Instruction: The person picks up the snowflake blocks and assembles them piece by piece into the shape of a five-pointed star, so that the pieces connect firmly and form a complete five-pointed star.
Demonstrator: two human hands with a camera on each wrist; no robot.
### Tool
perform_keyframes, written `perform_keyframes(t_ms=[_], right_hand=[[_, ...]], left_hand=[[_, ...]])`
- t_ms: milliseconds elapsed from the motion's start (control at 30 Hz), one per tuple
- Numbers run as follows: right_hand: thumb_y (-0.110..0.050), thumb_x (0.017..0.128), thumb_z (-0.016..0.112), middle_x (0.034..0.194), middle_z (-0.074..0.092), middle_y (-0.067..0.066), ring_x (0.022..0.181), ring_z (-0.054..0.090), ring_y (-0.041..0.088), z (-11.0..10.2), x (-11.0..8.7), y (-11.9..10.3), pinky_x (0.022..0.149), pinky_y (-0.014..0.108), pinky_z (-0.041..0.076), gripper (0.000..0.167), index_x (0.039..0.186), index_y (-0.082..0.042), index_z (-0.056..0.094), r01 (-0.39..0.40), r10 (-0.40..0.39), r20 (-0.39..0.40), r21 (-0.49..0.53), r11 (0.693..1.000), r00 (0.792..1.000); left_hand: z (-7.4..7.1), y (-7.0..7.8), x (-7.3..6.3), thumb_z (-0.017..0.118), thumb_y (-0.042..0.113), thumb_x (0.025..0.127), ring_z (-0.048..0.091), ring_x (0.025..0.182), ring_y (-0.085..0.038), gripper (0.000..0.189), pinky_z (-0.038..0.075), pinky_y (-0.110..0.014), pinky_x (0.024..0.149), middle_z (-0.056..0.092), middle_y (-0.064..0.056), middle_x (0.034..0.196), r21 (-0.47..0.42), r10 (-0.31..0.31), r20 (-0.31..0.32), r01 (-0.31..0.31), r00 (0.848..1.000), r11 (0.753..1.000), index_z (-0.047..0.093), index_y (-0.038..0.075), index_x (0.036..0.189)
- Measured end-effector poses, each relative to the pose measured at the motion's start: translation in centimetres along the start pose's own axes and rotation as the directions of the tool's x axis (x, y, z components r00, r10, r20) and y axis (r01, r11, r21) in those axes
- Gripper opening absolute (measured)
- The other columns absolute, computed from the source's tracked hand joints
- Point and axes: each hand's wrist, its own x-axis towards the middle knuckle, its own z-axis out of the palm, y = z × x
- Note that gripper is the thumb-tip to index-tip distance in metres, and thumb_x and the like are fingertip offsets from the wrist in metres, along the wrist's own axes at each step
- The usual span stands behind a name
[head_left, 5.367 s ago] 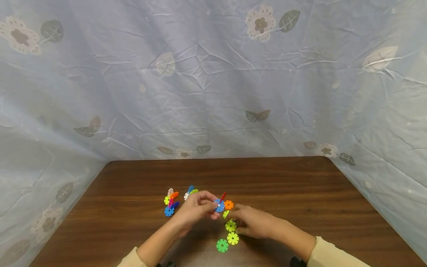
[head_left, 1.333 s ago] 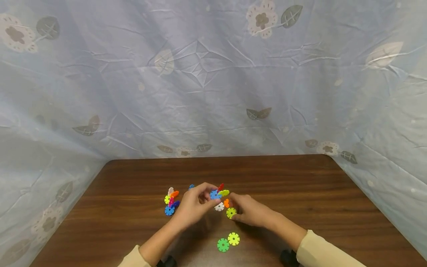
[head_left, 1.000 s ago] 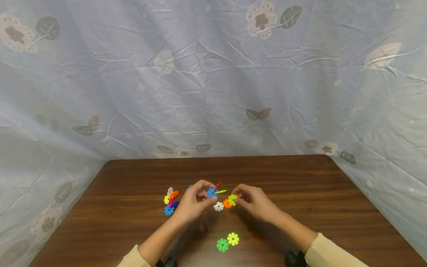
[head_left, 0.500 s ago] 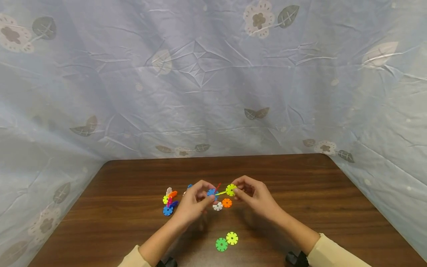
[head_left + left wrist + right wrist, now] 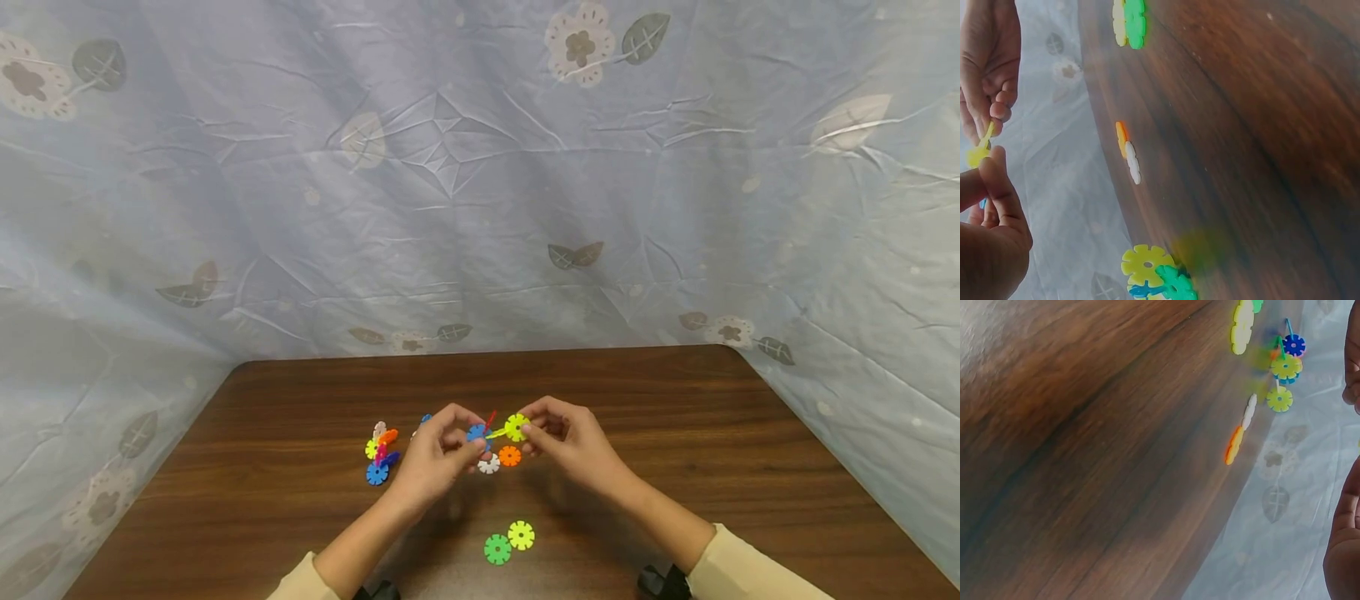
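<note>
Above the table (image 5: 645, 400), the left hand (image 5: 433, 457) is pinching a part-built cluster (image 5: 476, 432), the right hand (image 5: 576, 437) a yellow disc (image 5: 516, 427) meeting it. A joined cluster (image 5: 382, 453) is resting toward the left edge; four loose discs (image 5: 492, 553) are apparently remaining.

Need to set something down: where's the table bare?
Bare: the brown wooden tabletop right of the right hand and along the far edge. Crowded: around the left hand, between the multicoloured plastic disc cluster and orange notched plastic disc.
</note>
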Motion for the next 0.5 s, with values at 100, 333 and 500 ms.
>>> perform_keyframes(t_ms=[100,333,500], right_hand=[[0.003,0.1,0.063,0.089,0.073,0.029,0.073,0.073,0.008,0.06,0.04,-0.21,0.067,0.04,0.066,0.013,0.112,0.009,0.067,0.004,-0.004,0.0,0.004,1.0,1.0],[0.0,0.1,0.066,0.086,0.074,0.025,0.07,0.072,0.011,0.18,0.07,-0.32,0.066,0.039,0.065,0.013,0.11,0.007,0.07,0.017,-0.017,0.005,-0.028,0.999,1.0],[0.0,0.101,0.065,0.091,0.074,0.027,0.073,0.072,0.004,0.06,0.09,-0.17,0.069,0.039,0.066,0.015,0.113,0.008,0.068,-0.008,0.008,-0.005,-0.001,1.0,1.0]], left_hand=[[0.06,0.02,-0.03,0.066,0.001,0.1,0.071,0.079,-0.015,0.021,0.058,-0.022,0.072,0.068,-0.01,0.075,0.0,0.007,-0.008,-0.007,1.0,1.0,0.061,0.0,0.121],[0.22,-0.15,-0.07,0.067,0.0,0.099,0.064,0.07,-0.014,0.02,0.059,-0.024,0.071,0.07,-0.027,0.083,0.02,0.025,-0.032,-0.024,0.999,0.999,0.065,0.001,0.119],[0.29,-0.51,0.16,0.067,0.004,0.101,0.066,0.073,-0.014,0.028,0.059,-0.022,0.072,0.071,-0.035,0.092,0.019,0.026,0.001,-0.026,1.0,0.999,0.06,0.0,0.127]])
